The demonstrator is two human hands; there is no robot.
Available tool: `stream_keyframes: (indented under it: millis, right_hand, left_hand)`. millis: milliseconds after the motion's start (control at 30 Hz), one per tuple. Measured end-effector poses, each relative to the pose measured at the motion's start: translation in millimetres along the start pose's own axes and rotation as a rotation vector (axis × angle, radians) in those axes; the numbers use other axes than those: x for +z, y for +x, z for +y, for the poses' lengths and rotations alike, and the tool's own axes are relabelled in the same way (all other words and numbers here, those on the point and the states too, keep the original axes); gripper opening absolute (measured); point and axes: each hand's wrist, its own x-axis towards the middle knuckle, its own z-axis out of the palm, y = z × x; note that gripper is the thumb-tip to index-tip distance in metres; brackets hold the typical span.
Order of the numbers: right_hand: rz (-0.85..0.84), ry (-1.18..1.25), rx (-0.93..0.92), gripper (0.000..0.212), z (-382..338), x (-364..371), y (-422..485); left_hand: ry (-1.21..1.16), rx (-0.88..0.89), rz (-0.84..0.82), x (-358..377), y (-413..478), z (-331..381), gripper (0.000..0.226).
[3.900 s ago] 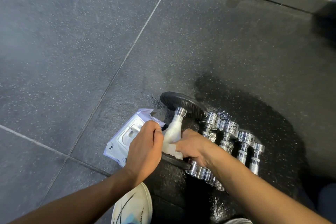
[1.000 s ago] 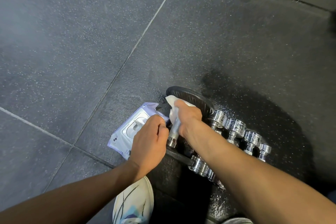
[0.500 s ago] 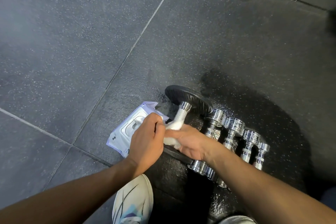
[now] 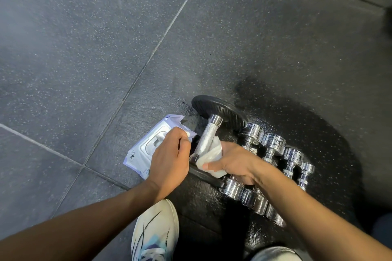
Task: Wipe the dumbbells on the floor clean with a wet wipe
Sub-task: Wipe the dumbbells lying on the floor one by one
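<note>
Just right of the frame's centre, the large black-plated dumbbell (image 4: 209, 133) lies on the floor (image 4: 84, 48), its knurled handle exposed. The wet wipe (image 4: 212, 155) is pinched by the right hand (image 4: 237, 163) against the handle's lower end; the left hand (image 4: 169, 159) is curled beside the near plate, though what it grips cannot be told. The dumbbell could roll into the chrome dumbbells (image 4: 273, 148) touching it if pressed sideways, and the wipe may bunch, leaving knurling unwiped.
</note>
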Motion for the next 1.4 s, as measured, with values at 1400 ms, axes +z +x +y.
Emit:
stream_keyframes:
  millis: [1400]
  right_hand:
    - [0.259,0.618,-0.057,0.014,-25,33,3]
  left_hand:
    - [0.042,0.004,-0.013,0,2,-2,0.027]
